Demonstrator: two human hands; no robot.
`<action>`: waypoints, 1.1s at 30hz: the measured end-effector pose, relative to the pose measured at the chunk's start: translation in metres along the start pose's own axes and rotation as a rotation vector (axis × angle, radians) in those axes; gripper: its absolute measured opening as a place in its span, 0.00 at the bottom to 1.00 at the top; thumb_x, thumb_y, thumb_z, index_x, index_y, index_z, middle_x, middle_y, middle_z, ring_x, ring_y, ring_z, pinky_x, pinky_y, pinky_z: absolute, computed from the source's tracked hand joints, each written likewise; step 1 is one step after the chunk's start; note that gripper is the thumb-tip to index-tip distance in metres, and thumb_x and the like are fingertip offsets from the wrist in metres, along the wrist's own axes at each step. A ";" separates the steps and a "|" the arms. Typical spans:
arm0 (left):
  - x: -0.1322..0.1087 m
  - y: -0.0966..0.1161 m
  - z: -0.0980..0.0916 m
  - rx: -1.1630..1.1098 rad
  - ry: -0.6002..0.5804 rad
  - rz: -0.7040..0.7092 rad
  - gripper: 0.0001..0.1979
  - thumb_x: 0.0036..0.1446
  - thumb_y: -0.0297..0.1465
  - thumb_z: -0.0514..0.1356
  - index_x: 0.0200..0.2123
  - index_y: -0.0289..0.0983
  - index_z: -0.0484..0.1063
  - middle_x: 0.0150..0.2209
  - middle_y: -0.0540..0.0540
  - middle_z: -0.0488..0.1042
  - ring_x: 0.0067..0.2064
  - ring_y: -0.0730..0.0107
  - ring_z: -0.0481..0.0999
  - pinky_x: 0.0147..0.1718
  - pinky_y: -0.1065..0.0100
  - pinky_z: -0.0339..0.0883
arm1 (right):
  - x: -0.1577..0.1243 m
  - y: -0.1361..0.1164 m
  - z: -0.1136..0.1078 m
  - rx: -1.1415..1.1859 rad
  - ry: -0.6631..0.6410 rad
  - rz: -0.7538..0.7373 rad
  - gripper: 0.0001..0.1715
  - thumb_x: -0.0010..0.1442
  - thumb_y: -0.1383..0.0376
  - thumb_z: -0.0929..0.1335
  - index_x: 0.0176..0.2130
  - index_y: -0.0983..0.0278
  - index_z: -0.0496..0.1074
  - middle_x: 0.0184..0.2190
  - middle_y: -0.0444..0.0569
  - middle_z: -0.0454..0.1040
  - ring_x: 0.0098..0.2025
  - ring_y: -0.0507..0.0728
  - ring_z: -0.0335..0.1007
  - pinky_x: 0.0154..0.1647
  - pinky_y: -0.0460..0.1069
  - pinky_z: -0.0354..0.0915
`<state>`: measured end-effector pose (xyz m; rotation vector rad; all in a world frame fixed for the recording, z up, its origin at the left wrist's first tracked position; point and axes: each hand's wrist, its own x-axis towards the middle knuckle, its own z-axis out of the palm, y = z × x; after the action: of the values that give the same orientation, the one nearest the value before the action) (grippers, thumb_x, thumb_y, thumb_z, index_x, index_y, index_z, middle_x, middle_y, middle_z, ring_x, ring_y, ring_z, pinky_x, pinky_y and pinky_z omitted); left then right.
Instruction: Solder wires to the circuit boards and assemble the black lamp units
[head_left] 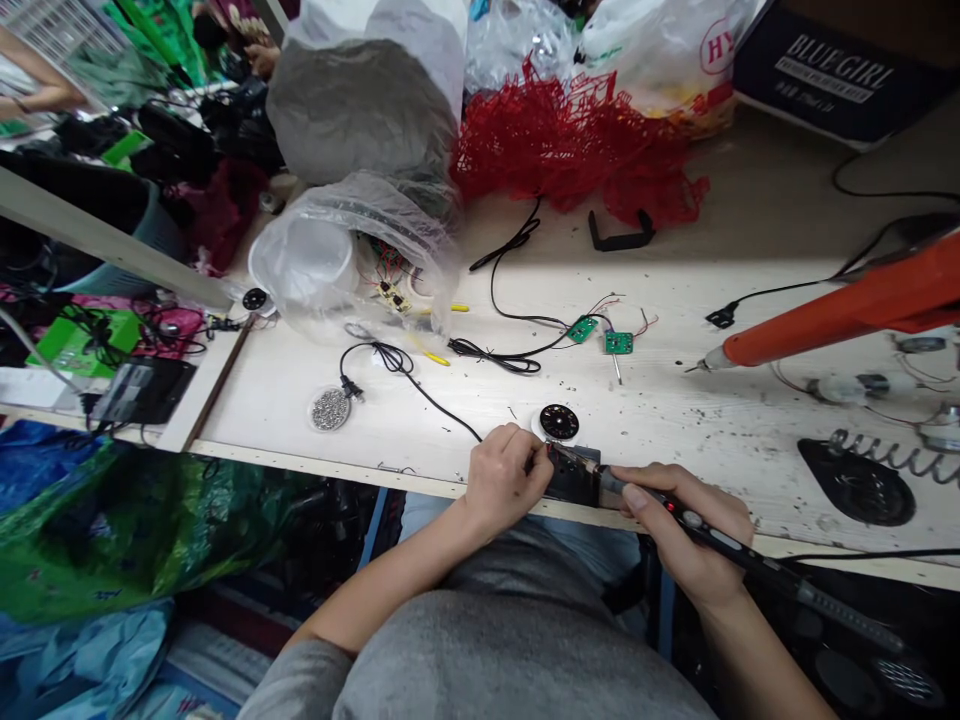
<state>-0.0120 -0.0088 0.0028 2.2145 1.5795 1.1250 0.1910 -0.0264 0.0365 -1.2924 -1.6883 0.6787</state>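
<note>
My right hand [694,535] grips a black soldering iron [712,540] with a small red light, its tip pointing left towards my left fingertips. My left hand [506,470] is closed in a pinch at the table's front edge. Into it runs a black power cord [442,408], whose plug [350,388] lies to the left. A speck of red shows at the fingertips; the exact joint is too small to make out. Below the iron's tip lies a dark flat piece [574,475]. Just behind is a round black disc [559,422] on a white base.
An orange electric screwdriver [832,320] reaches in from the right. Green circuit boards [618,343] with wires lie mid-table. A dish of small metal parts [330,409] sits left. Behind are a clear plastic bag [420,225] and red netting [570,140]. A black iron stand [855,482] is at right.
</note>
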 end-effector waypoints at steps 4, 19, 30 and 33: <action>0.000 0.000 0.000 -0.009 0.003 0.001 0.10 0.58 0.22 0.57 0.26 0.40 0.64 0.22 0.53 0.67 0.25 0.73 0.66 0.26 0.71 0.59 | -0.001 0.001 -0.001 0.008 -0.023 0.009 0.06 0.65 0.64 0.70 0.38 0.59 0.80 0.24 0.42 0.78 0.21 0.52 0.75 0.23 0.44 0.70; 0.000 -0.001 0.001 -0.047 0.001 -0.018 0.10 0.57 0.22 0.58 0.27 0.40 0.64 0.23 0.53 0.68 0.25 0.74 0.66 0.26 0.71 0.59 | -0.008 -0.002 -0.006 0.036 0.042 0.101 0.08 0.66 0.60 0.70 0.37 0.59 0.81 0.27 0.45 0.80 0.24 0.54 0.75 0.24 0.47 0.69; -0.002 -0.002 0.001 -0.050 -0.017 -0.042 0.09 0.56 0.22 0.57 0.26 0.40 0.65 0.23 0.53 0.67 0.25 0.74 0.67 0.25 0.71 0.60 | -0.015 0.006 -0.018 0.028 0.083 0.052 0.06 0.65 0.62 0.70 0.39 0.58 0.81 0.28 0.44 0.81 0.23 0.54 0.76 0.22 0.47 0.68; -0.001 -0.003 0.002 -0.021 -0.020 -0.026 0.09 0.57 0.23 0.57 0.27 0.40 0.66 0.23 0.52 0.68 0.25 0.73 0.68 0.26 0.71 0.61 | -0.016 0.005 -0.017 0.046 0.095 0.058 0.06 0.65 0.63 0.71 0.40 0.58 0.81 0.30 0.44 0.81 0.24 0.53 0.76 0.23 0.46 0.69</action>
<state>-0.0125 -0.0081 -0.0009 2.1789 1.5771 1.1043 0.2096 -0.0418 0.0348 -1.3256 -1.5552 0.6754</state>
